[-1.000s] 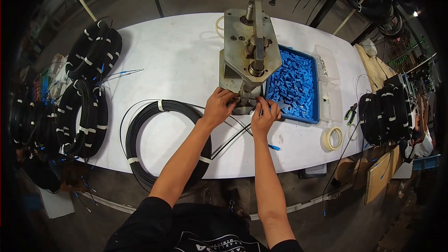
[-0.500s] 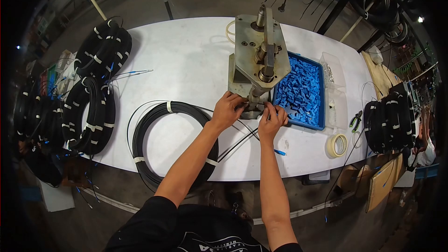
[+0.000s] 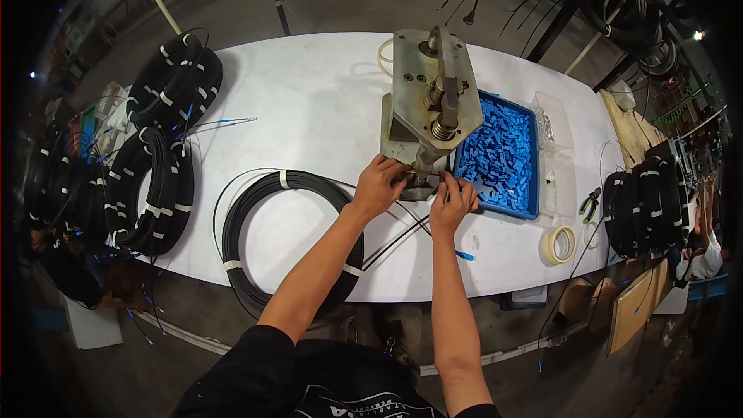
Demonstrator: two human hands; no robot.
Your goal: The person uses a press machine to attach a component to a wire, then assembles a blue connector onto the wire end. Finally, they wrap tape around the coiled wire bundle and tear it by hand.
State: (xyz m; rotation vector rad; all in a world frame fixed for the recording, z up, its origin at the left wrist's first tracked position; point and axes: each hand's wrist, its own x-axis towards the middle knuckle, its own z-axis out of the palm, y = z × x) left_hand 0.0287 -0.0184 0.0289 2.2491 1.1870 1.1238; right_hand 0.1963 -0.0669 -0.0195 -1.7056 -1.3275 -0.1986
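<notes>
A metal bench press (image 3: pixel 410 58) stands on the white table, its ram and lever over my fingers. At the left of its lower tool, my left hand (image 3: pixel 381 186) is closed in a pinch on a thin black cable that comes from the coil. My right hand (image 3: pixel 453 205) pinches at the tool's right side, where a short dark stretch of cable shows between thumb and finger. The cable under the ram is mostly hidden. The black cable coil (image 3: pixel 234 220), bound with white tape, lies left of my forearms. A blue connector (image 3: pixel 465 255) on a cable end rests beside my right wrist.
Right of the press sits a blue tray (image 3: pixel 535 186) full of small blue parts, beside a clear plastic box (image 3: pixel 559 190). A tape roll (image 3: pixel 559 244) and pliers (image 3: pixel 590 203) lie further right. Taped cable coils (image 3: pixel 151 190) are stacked at the left edge.
The press lever has swung, and its upper end shows lower. Both hands stay at the press tool in nearly the same pinch. The whole view has shifted slightly.
</notes>
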